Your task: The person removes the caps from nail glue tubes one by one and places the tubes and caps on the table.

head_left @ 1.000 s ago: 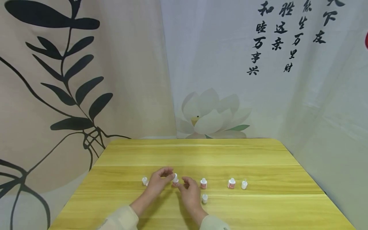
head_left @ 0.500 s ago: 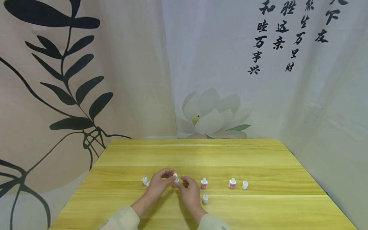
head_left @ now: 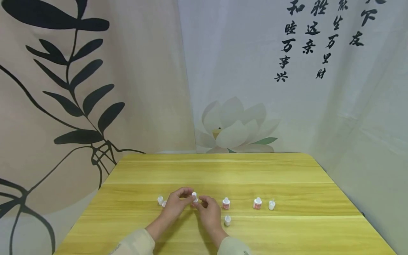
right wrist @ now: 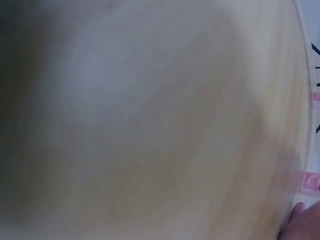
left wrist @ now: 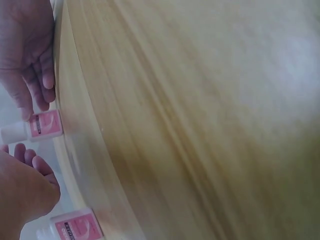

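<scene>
A small white bottle [head_left: 194,199] with a pink label and a tall white cap stands upright between my two hands. My left hand [head_left: 173,205] pinches it near the cap with thumb and fingers. My right hand [head_left: 209,212] holds the lower body, its thumb on the label side. In the left wrist view the same bottle [left wrist: 46,124] appears sideways, with the right hand [left wrist: 25,55] above it and the left hand [left wrist: 27,187] below. The right wrist view catches part of a hand [right wrist: 306,222] beside a pink label [right wrist: 311,182].
Two bottles with short tops, one nearer [head_left: 226,203] and one farther right [head_left: 257,203], stand on the wooden table [head_left: 287,233]. White caps lie at left [head_left: 160,200], in front [head_left: 227,220] and at right [head_left: 271,205]. Another labelled bottle [left wrist: 77,225] is mostly behind the left hand.
Both hands stay around the same bottle, with only slight finger movement. The head view has shifted a little; the other bottles and caps stay put.
</scene>
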The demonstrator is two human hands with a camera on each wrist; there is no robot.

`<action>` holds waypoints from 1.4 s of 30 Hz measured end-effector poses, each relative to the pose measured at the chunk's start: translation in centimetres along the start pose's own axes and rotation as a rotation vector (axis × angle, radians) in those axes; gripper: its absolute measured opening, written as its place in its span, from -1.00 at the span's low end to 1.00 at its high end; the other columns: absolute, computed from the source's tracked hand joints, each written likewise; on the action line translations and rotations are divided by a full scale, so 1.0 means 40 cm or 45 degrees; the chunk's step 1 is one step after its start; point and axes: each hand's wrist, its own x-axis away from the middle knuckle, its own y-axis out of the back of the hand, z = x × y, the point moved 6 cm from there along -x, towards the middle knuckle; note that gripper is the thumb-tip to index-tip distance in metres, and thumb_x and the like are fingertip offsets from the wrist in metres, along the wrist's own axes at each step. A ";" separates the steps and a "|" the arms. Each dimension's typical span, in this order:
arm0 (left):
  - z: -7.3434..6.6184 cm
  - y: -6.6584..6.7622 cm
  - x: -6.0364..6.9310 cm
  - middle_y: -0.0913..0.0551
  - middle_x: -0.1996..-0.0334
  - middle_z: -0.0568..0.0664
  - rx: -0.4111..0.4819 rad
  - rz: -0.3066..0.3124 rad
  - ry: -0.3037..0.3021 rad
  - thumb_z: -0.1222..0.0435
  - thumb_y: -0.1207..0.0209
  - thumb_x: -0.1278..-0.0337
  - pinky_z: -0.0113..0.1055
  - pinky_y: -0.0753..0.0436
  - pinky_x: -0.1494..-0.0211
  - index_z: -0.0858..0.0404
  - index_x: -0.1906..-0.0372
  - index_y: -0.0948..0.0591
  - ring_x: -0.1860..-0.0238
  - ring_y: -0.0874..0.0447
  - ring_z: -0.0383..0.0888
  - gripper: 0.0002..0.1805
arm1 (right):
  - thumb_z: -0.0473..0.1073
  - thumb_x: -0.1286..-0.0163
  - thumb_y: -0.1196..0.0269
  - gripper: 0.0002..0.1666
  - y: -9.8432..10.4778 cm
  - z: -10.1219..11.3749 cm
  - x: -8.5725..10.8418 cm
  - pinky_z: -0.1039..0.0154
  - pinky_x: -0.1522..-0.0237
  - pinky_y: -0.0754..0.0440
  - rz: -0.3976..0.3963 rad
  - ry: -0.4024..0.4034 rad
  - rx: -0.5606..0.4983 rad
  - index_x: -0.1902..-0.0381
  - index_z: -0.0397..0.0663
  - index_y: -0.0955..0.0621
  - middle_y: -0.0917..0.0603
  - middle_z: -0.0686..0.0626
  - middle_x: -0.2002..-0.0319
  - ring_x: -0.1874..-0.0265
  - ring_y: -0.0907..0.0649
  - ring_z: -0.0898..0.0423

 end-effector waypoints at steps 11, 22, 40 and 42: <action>0.002 -0.003 0.001 -0.62 0.09 0.03 -0.013 0.024 0.000 0.17 -0.30 -0.25 -0.18 -0.60 0.01 0.34 -0.07 -0.61 0.00 -0.53 -0.04 -0.59 | -0.14 -0.19 -0.44 -0.66 -0.001 0.003 -0.004 0.06 0.09 -0.63 -0.022 0.041 0.034 0.10 -0.15 -0.69 -0.65 -0.08 0.17 0.18 -0.61 0.02; -0.004 -0.002 0.004 -0.64 0.13 0.03 -0.012 0.032 -0.006 0.18 -0.30 -0.26 -0.16 -0.63 0.01 0.32 -0.02 -0.63 0.01 -0.55 -0.04 -0.65 | -0.14 -0.23 -0.41 -0.77 0.001 0.013 -0.001 0.06 0.12 -0.61 -0.011 0.057 0.045 0.17 -0.10 -0.71 -0.64 -0.07 0.20 0.21 -0.58 0.08; 0.001 -0.003 0.004 -0.64 0.05 0.01 -0.019 0.058 -0.008 0.18 -0.28 -0.27 -0.15 -0.58 -0.06 0.36 -0.11 -0.62 -0.07 -0.52 -0.03 -0.58 | -0.16 -0.28 -0.37 -0.84 -0.002 0.010 -0.009 0.19 0.22 -0.54 0.025 0.052 0.066 0.19 -0.06 -0.72 -0.58 0.05 0.31 0.28 -0.52 0.14; 0.001 -0.001 0.003 -0.64 0.07 0.00 -0.029 0.058 -0.011 0.17 -0.29 -0.27 -0.18 -0.56 -0.05 0.33 -0.09 -0.63 -0.06 -0.52 -0.04 -0.60 | -0.18 -0.27 -0.37 -0.85 -0.002 0.009 -0.009 0.21 0.24 -0.54 0.018 0.062 0.075 0.20 -0.06 -0.72 -0.57 0.06 0.33 0.30 -0.52 0.15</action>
